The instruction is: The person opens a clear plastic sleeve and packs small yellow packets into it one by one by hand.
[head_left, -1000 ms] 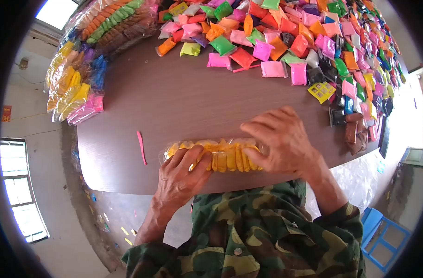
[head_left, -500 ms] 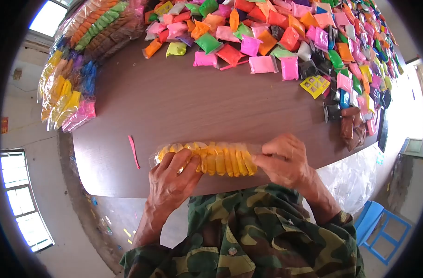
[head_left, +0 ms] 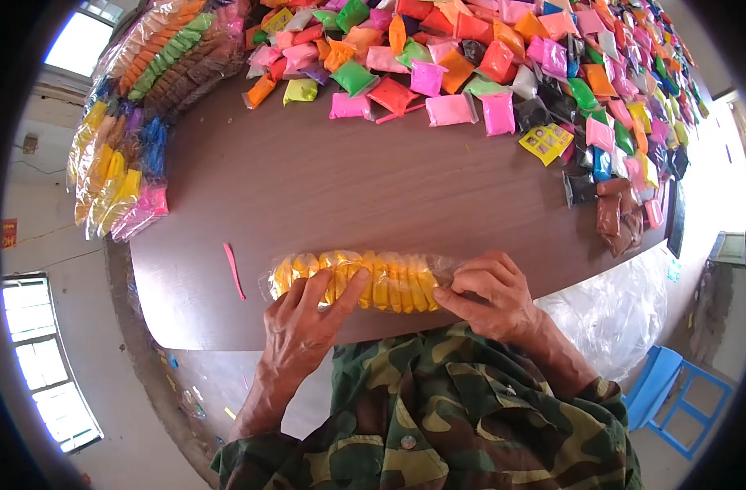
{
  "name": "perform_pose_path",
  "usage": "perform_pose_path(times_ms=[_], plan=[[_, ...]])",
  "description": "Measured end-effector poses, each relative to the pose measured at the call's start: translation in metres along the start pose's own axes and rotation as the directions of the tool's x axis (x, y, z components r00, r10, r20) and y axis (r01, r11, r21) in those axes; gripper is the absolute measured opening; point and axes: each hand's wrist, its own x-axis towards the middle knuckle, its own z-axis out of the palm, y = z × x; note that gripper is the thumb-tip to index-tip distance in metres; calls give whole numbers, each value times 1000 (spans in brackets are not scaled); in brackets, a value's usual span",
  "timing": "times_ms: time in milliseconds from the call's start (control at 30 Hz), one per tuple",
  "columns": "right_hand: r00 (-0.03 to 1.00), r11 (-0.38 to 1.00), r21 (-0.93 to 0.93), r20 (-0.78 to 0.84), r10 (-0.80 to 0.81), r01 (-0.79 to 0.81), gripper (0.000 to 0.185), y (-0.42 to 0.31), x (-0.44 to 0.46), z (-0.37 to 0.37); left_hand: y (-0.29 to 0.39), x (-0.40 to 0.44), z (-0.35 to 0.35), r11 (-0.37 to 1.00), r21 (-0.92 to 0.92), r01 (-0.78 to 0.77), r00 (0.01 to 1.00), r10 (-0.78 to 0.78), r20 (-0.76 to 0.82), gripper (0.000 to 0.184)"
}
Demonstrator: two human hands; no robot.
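Observation:
A clear plastic bag (head_left: 393, 282) packed with a row of yellow packets lies lengthwise near the table's front edge. My left hand (head_left: 303, 314) rests against its left part, thumb and fingers spread apart over the near side. At the other end, my right hand (head_left: 495, 298) is closed on the bag's loose plastic, thumb and fingertips together. Part of the bag's right end is hidden behind those fingers. Left of the bag, a thin pink strip (head_left: 234, 271) lies on the brown table (head_left: 332, 180).
A large heap of colourful small packets (head_left: 471, 65) covers the far and right side. Filled clear bags (head_left: 115, 175) are stacked at the far left. A yellow printed card (head_left: 546, 144) lies at the heap's edge. Clear plastic sheeting (head_left: 610, 310) and a blue stool (head_left: 675, 400) are at right.
My left thumb and fingers have spread wider on the bag. The right hand has shifted slightly left and lower, still at the bag's end. The view has tilted a little.

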Motion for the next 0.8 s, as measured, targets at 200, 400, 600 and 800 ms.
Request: perform_pose_path(times_ms=[200, 400, 600, 800], plan=[[998, 997, 53, 35, 60, -61, 40, -5, -1, 1, 2, -1, 0, 997, 55, -53, 998, 52, 24, 69], [962, 924, 269, 45, 269, -271, 26, -16, 3, -4, 1, -2, 0, 997, 52, -59, 998, 57, 26, 69], [856, 806, 304, 69, 513, -508, 27, -18, 7, 10, 1, -1, 0, 998, 20, -56, 998, 56, -6, 68], [707, 692, 147, 193, 681, -707, 37, -20, 22, -5, 2, -1, 2, 999, 4, -38, 999, 38, -24, 70]])
